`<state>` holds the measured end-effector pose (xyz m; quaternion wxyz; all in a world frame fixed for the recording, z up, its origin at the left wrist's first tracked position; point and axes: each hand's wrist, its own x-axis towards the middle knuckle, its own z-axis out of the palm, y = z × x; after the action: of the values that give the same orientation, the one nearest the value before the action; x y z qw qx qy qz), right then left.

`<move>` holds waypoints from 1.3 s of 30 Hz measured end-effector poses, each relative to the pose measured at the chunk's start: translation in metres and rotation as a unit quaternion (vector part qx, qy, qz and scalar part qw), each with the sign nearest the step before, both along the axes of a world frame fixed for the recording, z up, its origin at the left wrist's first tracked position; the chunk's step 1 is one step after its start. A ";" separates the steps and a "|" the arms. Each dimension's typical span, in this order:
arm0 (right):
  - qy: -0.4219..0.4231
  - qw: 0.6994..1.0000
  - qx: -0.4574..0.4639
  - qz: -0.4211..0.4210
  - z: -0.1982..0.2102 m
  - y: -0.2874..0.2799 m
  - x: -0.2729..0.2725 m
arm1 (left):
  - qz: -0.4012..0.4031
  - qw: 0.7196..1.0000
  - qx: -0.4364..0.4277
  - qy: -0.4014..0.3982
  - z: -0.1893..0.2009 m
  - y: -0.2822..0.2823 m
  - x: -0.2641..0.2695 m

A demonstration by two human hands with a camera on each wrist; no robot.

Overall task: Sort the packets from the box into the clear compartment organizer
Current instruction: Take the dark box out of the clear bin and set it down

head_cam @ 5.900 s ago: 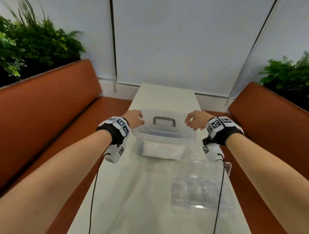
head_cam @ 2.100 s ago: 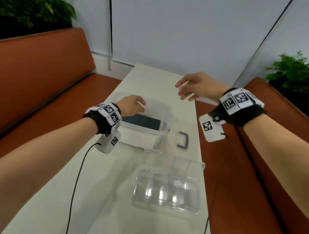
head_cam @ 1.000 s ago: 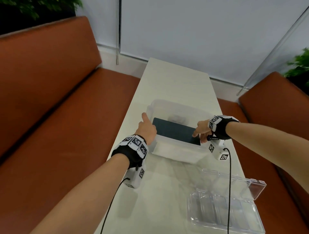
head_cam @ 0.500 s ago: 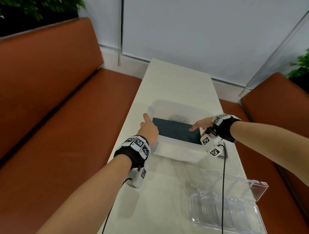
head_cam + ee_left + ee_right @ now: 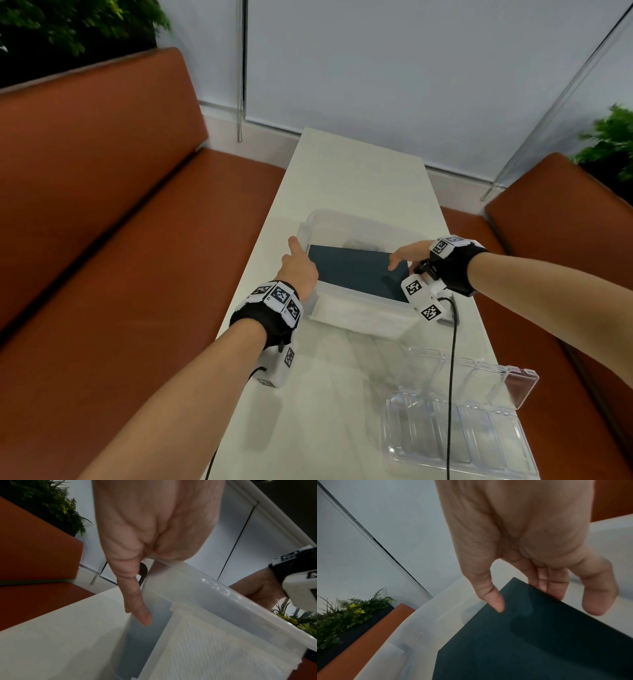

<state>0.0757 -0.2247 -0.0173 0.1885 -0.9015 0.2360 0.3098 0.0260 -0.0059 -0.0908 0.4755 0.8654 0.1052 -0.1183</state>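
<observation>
A translucent plastic box [image 5: 359, 317] stands open in the middle of the white table. A dark teal flat sheet [image 5: 356, 274] lies across its inside and hides what is below; no packets show. My left hand [image 5: 298, 270] grips the box's left wall [image 5: 154, 601], thumb [image 5: 137, 601] down the outside. My right hand [image 5: 407, 255] pinches the sheet's right edge [image 5: 539, 642], thumb [image 5: 496, 604] on top and fingers [image 5: 544, 586] beneath. The clear compartment organizer [image 5: 459, 435] lies near right, lid [image 5: 479, 377] open, compartments bare.
White paper [image 5: 214, 649] shows through the box's front wall. Orange bench seats [image 5: 137, 274] run along both sides of the narrow table [image 5: 359, 171]. Plants [image 5: 613, 144] stand behind the benches. A wrist cable [image 5: 452, 377] crosses the organizer.
The box's lid, on at first, is off. In the last second my right hand slid from the sheet's near corner to its right edge and took hold. My left hand stayed on the box.
</observation>
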 end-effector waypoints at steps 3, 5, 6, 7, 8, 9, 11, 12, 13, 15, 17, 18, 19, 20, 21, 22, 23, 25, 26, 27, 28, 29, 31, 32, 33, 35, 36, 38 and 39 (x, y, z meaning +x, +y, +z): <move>-0.012 1.000 -0.006 0.011 0.001 0.000 0.003 | -0.011 0.999 0.012 -0.028 -0.001 0.001 -0.003; -0.012 1.000 -0.008 0.013 0.001 -0.002 0.006 | -0.012 0.999 0.011 -0.031 -0.001 0.002 -0.004; -0.012 1.000 -0.010 0.012 0.001 -0.003 0.007 | -0.013 0.999 0.011 -0.031 -0.001 0.002 -0.004; -0.012 1.000 -0.013 0.011 0.002 -0.004 0.007 | -0.015 0.999 0.011 -0.030 -0.001 0.002 -0.004; -0.010 1.000 -0.013 0.010 0.002 -0.005 0.007 | -0.017 0.999 0.012 -0.029 0.000 0.002 -0.004; -0.007 1.000 -0.012 0.005 0.003 -0.006 0.006 | -0.017 0.999 0.012 -0.028 0.000 0.001 -0.003; -0.006 1.000 -0.003 -0.010 0.004 -0.005 0.003 | -0.014 0.999 0.009 -0.027 0.001 0.001 -0.003; -0.008 1.000 0.006 -0.014 0.003 -0.005 0.002 | -0.012 1.000 0.008 -0.027 0.002 0.001 -0.002; -0.010 1.000 0.013 -0.014 0.003 -0.005 0.000 | -0.010 1.000 0.007 -0.027 0.002 0.001 -0.001; -0.014 1.000 0.020 -0.006 0.002 -0.005 -0.004 | -0.006 1.000 0.003 -0.025 0.002 0.000 -0.001; -0.014 1.000 0.025 -0.003 0.004 -0.005 -0.010 | -0.005 1.000 0.001 -0.027 0.002 0.000 -0.001; -0.014 1.000 0.020 -0.005 0.004 -0.004 -0.011 | -0.005 1.000 0.002 -0.029 0.002 0.001 0.000; -0.012 1.000 0.012 -0.005 0.005 -0.003 -0.012 | -0.005 1.000 0.001 -0.030 0.001 0.001 0.000; -0.012 1.000 0.007 -0.005 0.005 -0.002 -0.013 | -0.005 1.000 -0.002 -0.029 0.001 0.001 -0.001; -0.014 1.000 0.006 -0.005 0.006 -0.001 -0.012 | -0.003 1.000 -0.005 -0.029 0.001 0.001 0.000; -0.022 1.000 0.007 -0.005 0.007 -0.001 -0.010 | -0.001 1.000 -0.008 -0.028 0.001 0.001 0.000; -0.028 1.000 0.010 -0.008 0.008 -0.001 -0.008 | 0.000 1.000 -0.008 -0.028 0.001 0.000 0.000; -0.041 0.999 0.016 -0.024 0.011 -0.005 -0.005 | 0.004 1.000 -0.008 -0.027 0.001 0.000 0.001; -0.049 0.998 0.021 -0.031 0.012 -0.008 -0.004 | 0.006 1.000 -0.009 -0.026 0.001 0.000 0.001; -0.060 0.997 0.028 -0.035 0.014 -0.008 -0.003 | 0.008 1.000 -0.010 -0.025 0.001 -0.001 0.001; -0.070 0.996 0.034 -0.035 0.014 -0.009 -0.002 | 0.010 1.000 -0.013 -0.023 0.002 -0.001 0.001; -0.080 0.996 0.037 -0.026 0.014 -0.007 -0.002 | 0.012 1.000 -0.016 -0.020 0.003 -0.002 0.000; -0.104 0.993 0.062 -0.005 0.011 -0.003 -0.001 | 0.012 1.000 -0.015 -0.010 0.005 -0.002 -0.001; -0.114 0.989 0.089 -0.004 0.010 0.002 -0.001 | 0.006 1.000 -0.003 -0.002 0.006 -0.002 -0.002; -0.129 0.984 0.120 -0.010 0.009 0.007 -0.002 | -0.002 1.000 0.014 0.009 0.008 -0.003 -0.002; -0.165 0.971 0.169 -0.026 0.008 0.015 -0.005 | -0.011 0.999 0.032 0.024 0.013 -0.004 -0.004; -0.184 0.965 0.184 -0.034 0.008 0.021 -0.007 | -0.012 0.999 0.028 0.030 0.016 -0.005 -0.005; -0.227 0.950 0.208 -0.048 0.009 0.033 -0.011 | -0.003 0.999 0.002 0.033 0.021 -0.007 -0.009; -0.249 0.942 0.216 -0.055 0.011 0.038 -0.013 | 0.003 1.000 -0.002 0.027 0.023 -0.008 -0.010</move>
<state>0.0630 -0.1868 -0.0060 0.4485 -0.8730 0.1582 0.1083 0.0163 -0.0134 -0.0677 0.4742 0.8608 0.1202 -0.1406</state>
